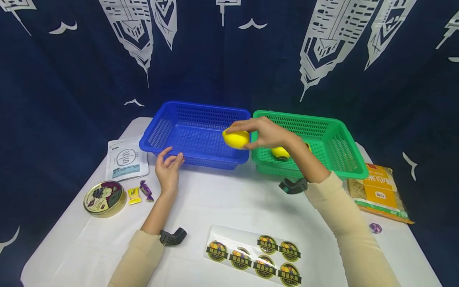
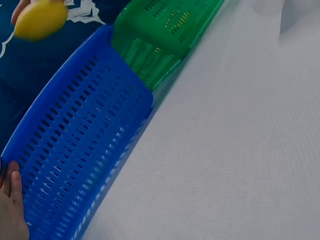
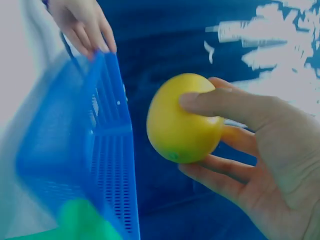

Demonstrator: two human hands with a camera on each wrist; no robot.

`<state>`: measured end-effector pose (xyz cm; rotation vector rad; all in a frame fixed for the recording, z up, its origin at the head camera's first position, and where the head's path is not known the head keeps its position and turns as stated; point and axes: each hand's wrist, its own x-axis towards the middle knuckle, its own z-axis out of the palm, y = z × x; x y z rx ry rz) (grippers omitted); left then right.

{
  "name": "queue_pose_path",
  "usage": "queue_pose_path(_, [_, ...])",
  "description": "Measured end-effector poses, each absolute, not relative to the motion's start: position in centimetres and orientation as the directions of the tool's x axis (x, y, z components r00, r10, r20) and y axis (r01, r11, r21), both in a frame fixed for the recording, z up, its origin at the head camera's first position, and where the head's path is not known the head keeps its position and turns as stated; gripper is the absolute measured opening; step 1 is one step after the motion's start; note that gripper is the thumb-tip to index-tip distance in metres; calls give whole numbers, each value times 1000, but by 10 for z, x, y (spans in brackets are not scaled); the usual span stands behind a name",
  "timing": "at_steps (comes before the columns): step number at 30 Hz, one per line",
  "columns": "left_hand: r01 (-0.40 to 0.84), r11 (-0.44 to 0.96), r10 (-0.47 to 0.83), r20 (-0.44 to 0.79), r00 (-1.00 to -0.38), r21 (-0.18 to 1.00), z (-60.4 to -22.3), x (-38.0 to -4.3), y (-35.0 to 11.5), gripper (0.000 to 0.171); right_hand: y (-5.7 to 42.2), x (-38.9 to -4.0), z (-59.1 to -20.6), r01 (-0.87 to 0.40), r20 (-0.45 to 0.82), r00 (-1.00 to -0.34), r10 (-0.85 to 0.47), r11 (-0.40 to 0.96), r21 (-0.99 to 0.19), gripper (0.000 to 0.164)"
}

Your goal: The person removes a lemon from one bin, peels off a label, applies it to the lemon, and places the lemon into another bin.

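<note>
My right hand [image 1: 268, 133] pinches a yellow lemon [image 1: 235, 139] between thumb and fingers, over the right end of the blue basket [image 1: 195, 141]. In the right wrist view, the thumb lies across the lemon [image 3: 175, 122] and the other fingers are behind and below it. My left hand [image 1: 167, 172] is at the blue basket's near left rim, its fairly straight fingers touching the basket wall in the left wrist view. Beside the blue basket stands a green basket [image 1: 346, 149] holding a lemon [image 1: 280, 153]; another yellow piece is partly hidden behind my right forearm.
On the left lie a white pouch [image 1: 126, 160], a round tin [image 1: 104, 198], a yellow candy [image 1: 134, 195] and a purple candy [image 1: 146, 191]. A sticker sheet [image 1: 247, 243] lies in front. At right are a grain bag [image 1: 380, 193] and a purple wrapped candy [image 1: 375, 228].
</note>
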<state>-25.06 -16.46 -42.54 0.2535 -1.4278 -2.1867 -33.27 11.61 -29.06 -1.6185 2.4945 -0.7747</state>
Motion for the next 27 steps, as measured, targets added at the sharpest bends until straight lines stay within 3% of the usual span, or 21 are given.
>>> queue_pose_path(5, [312,-284,-508,134,-851,907,-423,-250,-160,45,150,-272,-313,-819,180,-435,-882,305,-486,56])
queue_pose_path(10, [329,-243,-517,165,-840,913,-422,-247,-159,44,169,-238,-358,-784,130,-466,-875,340,-520,58])
queue_pose_path(17, [392,-215,-531,230,-816,895,-422,-247,-164,43,171,-230,-407,-739,51,-486,-873,379,-557,58])
queue_pose_path(27, [340,-192,-518,200,-832,921,-439,-256,-166,43,177,-230,-427,-718,101,-535,-839,389,-577,59])
